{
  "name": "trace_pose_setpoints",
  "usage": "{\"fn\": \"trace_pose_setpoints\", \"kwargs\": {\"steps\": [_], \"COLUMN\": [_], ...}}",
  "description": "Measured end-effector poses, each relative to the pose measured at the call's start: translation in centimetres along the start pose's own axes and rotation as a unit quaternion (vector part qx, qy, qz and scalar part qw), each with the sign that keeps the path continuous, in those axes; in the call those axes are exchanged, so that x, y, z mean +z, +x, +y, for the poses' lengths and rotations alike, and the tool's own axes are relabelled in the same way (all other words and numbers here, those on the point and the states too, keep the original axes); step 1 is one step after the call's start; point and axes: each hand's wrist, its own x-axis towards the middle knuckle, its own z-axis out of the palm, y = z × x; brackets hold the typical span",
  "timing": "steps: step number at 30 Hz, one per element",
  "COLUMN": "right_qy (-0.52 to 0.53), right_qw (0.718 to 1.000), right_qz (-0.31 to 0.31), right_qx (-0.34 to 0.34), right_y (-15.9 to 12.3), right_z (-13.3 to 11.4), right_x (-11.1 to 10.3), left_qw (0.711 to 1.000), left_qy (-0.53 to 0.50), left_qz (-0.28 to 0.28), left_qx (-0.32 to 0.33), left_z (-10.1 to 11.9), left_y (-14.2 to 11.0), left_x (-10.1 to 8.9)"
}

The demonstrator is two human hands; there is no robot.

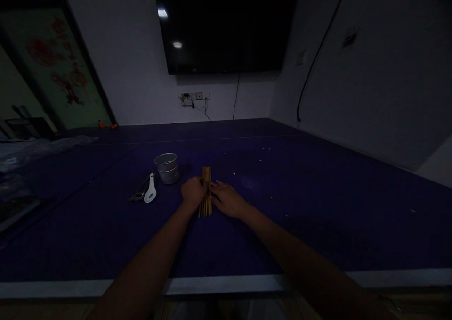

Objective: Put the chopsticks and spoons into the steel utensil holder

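A row of several wooden chopsticks [205,209] lies side by side on the dark purple tabletop. My left hand [194,190] is at the row's left edge, fingers curled in and thumb side against the chopsticks. From the right, my right hand [228,199] lies low with fingers stretched apart, their tips touching the row's right side. Just left of my left hand stands a metal cup [168,169], upright. Beside the cup lies a white spoon [150,190] with a blue mark in its bowl, next to dark metal utensils [138,193] whose kind is hard to make out.
The purple table [310,244] has a pale front edge. Small white bits [233,173] are scattered on it. Clear plastic wrapping [45,145] lies at the far left. Behind are a wall-mounted television [229,28] and wall sockets [197,96] with cords. The room is dim.
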Motion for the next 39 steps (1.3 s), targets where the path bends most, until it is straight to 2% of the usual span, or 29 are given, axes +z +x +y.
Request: {"fn": "trace_pose_setpoints", "kwargs": {"steps": [16, 26, 29, 33, 36, 39], "right_qy": [0.001, -0.004, -0.009, -0.001, 0.000, -0.002], "right_qw": [1.000, 1.000, 1.000, 1.000, 1.000, 1.000], "right_qz": [0.003, -0.006, -0.008, 0.002, 0.003, 0.002], "right_qx": [-0.001, -0.001, -0.001, 0.000, -0.001, 0.000], "right_y": [-0.2, -0.1, -0.1, -0.1, -0.1, 0.0], "right_z": [-0.2, 0.0, -0.2, -0.3, -0.3, -0.3], "right_x": [-0.1, 0.0, -0.1, -0.2, -0.2, -0.2], "left_qw": [1.000, 0.996, 0.989, 0.960, 0.927, 0.892], "left_qy": [-0.014, 0.044, 0.061, 0.039, 0.021, -0.004], "left_qz": [0.008, 0.060, 0.131, 0.276, 0.366, 0.408], "left_qx": [-0.011, -0.051, -0.038, -0.019, -0.084, -0.194], "left_z": [-0.2, -0.8, -1.2, -3.3, -5.7, -7.8], "left_y": [0.2, -0.1, -0.4, -0.6, -0.3, 0.2], "left_x": [0.1, -2.2, -3.6, -5.9, -7.2, -7.8]}}
